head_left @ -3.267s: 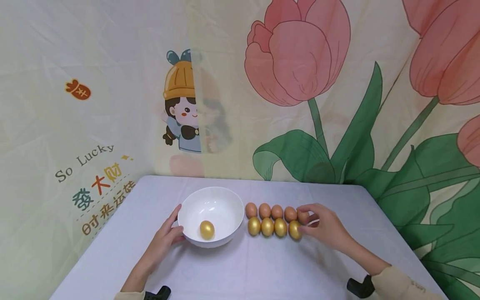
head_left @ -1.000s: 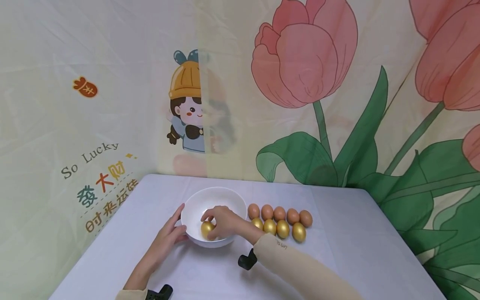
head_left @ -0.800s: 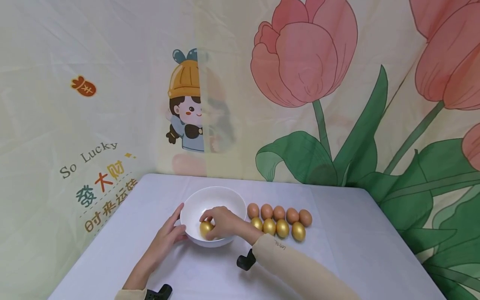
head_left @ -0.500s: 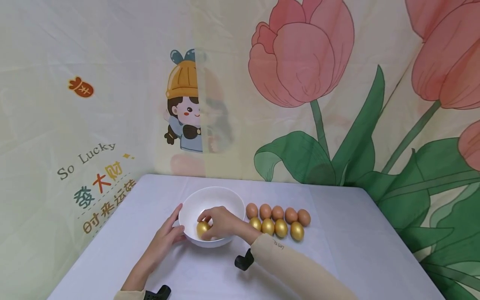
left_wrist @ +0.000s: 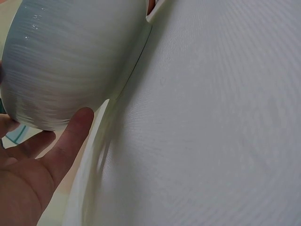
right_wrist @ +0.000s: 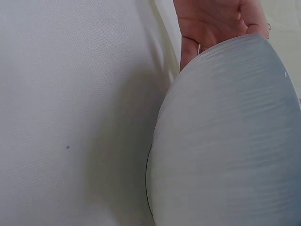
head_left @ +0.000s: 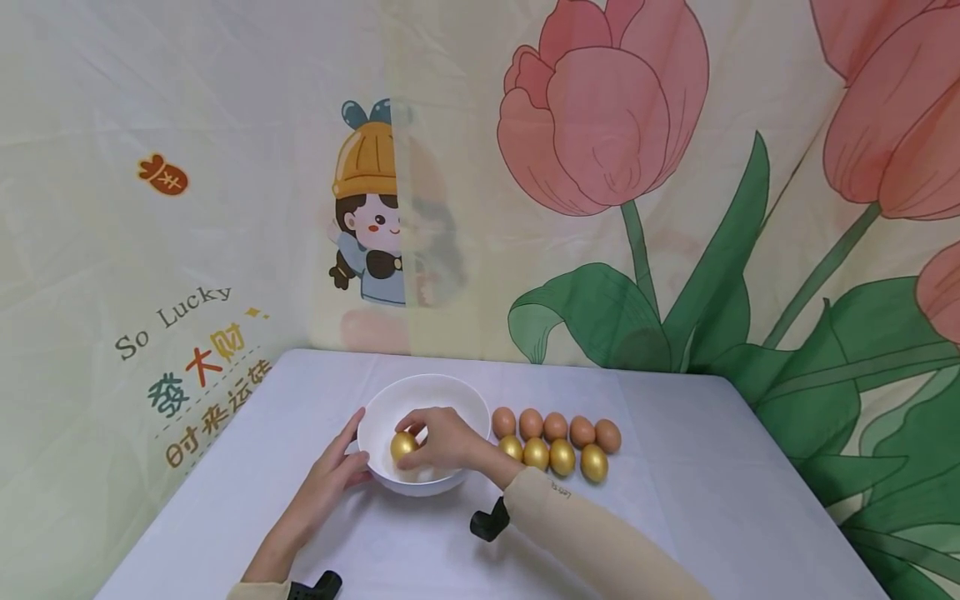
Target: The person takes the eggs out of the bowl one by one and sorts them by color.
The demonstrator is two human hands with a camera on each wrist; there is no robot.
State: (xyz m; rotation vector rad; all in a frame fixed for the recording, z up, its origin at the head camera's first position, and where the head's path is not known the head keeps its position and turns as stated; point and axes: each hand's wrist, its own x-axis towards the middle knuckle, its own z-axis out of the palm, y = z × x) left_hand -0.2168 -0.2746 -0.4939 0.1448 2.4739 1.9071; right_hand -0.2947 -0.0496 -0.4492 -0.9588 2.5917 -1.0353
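Observation:
A white bowl [head_left: 465,417] stands on the table, left of the eggs. My left hand [head_left: 337,462] rests against the bowl's left outer wall. In the left wrist view, its extended fingers [left_wrist: 68,141] touch that wall. Inside the bowl, the thumb and fingers of my right hand [head_left: 442,442] pinch a golden egg [head_left: 402,447]. The right wrist view holds the bowl's outside [right_wrist: 225,132] and the left hand [right_wrist: 214,23] behind it; the pinched egg is out of sight there.
Several brown eggs [head_left: 555,426] form a back row right of the bowl. Several golden eggs [head_left: 562,457] line up in front of them, partly behind the right forearm. A white cloth covers the table [head_left: 675,508]; a printed curtain [head_left: 480,250] hangs behind.
From the right end of the egg rows, my right hand has come into the bowl and taken hold of the golden egg lying there. Lately the egg has moved slightly left and up. The left hand stays.

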